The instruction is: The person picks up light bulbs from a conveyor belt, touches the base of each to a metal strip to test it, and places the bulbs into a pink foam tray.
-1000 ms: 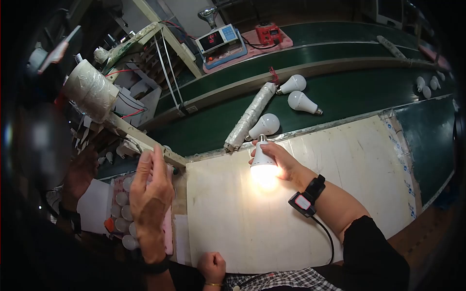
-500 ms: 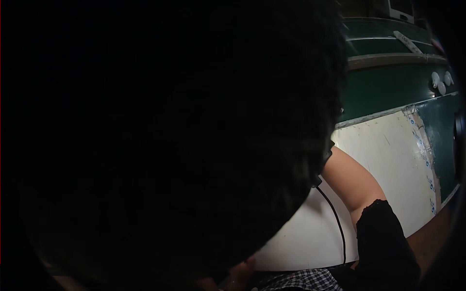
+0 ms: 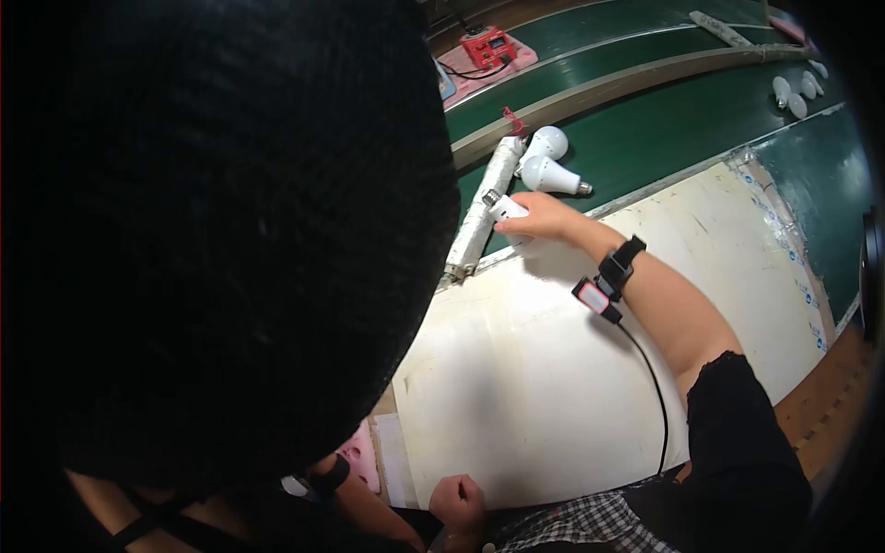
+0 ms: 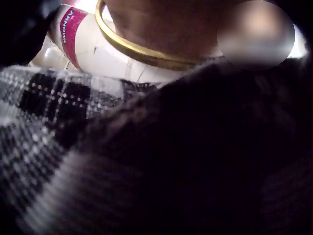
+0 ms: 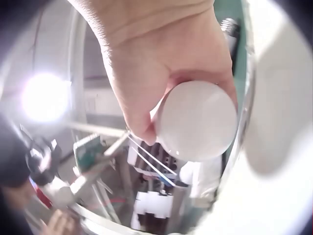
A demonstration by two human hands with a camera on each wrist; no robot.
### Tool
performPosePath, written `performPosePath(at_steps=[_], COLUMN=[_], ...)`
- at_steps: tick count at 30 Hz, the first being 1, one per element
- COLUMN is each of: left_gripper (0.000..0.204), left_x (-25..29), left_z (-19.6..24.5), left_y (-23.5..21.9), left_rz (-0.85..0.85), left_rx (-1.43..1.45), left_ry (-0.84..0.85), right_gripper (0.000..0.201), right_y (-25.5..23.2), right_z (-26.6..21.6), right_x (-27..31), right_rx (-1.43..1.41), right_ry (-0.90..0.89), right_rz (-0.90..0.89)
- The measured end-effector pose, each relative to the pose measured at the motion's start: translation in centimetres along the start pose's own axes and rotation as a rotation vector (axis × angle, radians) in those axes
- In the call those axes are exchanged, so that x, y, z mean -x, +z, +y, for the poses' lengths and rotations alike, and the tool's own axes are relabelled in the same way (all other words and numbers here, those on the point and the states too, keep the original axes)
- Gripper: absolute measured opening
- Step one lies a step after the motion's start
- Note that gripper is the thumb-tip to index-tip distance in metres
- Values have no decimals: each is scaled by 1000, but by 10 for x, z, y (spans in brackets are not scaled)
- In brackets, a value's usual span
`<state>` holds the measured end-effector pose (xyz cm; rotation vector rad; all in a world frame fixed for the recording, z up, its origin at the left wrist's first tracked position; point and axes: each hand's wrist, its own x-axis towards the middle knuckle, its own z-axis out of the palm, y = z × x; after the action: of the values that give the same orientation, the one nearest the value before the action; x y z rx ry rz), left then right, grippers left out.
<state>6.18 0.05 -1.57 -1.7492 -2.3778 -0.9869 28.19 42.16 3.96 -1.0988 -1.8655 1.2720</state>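
Note:
My right hand (image 3: pixel 548 217) grips an unlit white light bulb (image 3: pixel 510 221) by its body, at the far edge of the pale board (image 3: pixel 516 369). Its metal screw base points up and to the left, beside a wrapped white rod (image 3: pixel 486 207). In the right wrist view, the bulb's round dome (image 5: pixel 198 120) faces the camera, with thumb and fingers around its sides. My left hand (image 3: pixel 458 502) rests with curled fingers at the board's near edge, holding nothing visible. The left wrist view has a gold bracelet (image 4: pixel 132 51) and checked cloth (image 4: pixel 58 98), with the fingers hidden.
Another person's dark head (image 3: pixel 230 230) blocks the left half of the head view. Two light bulbs (image 3: pixel 553 175) lie on the green belt (image 3: pixel 645 152) beyond the board. Several more bulbs (image 3: pixel 796 97) lie far right. A red device (image 3: pixel 486 48) stands at the back.
The bulb in my right hand was lit and over the board; now it is unlit and farther forward. Another person's head has come in from the left, covering the stand and meter.

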Motion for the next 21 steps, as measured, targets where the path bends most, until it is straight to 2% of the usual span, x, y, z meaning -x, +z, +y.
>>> performPosePath(at_steps=[1,4,5,7,8,10,13,15,17,19,21], left_gripper=[15,15,15,15,15,16,16,16,15,15,15], left_x=[-2,-1,0,0,-1,-3,0,0,4,3,4], left_z=[4,6,6,7,7,3,0,4,10,12,12], left_y=[-3,-2,-3,-7,-7,-3,-2,-4,-9,-10,-11], left_rz=[-4,-18,-19,-43,-50,-26,-4,-4,-80,-82,-84], left_rx=[-3,-2,-5,-41,-67,-75,-83,-77,-145,-156,-169], left_ry=[11,21,18,33,45,83,123,142,2,27,45], right_gripper=[33,41,37,36,36,37,36,36,37,37,37], right_y=[8,32,36,45,47,43,41,45,50,45,41], right_z=[-1,6,4,13,16,12,16,27,36,25,15], right_x=[13,43,52,56,58,54,49,44,38,43,52], right_rx=[-329,-970,-1085,-1267,-1276,-1275,-1365,-1304,-1223,-1232,-1264], right_ry=[92,241,354,392,393,271,287,236,242,236,319], right_rz=[-20,-56,3,-3,5,-49,-44,-31,2,-3,-12])
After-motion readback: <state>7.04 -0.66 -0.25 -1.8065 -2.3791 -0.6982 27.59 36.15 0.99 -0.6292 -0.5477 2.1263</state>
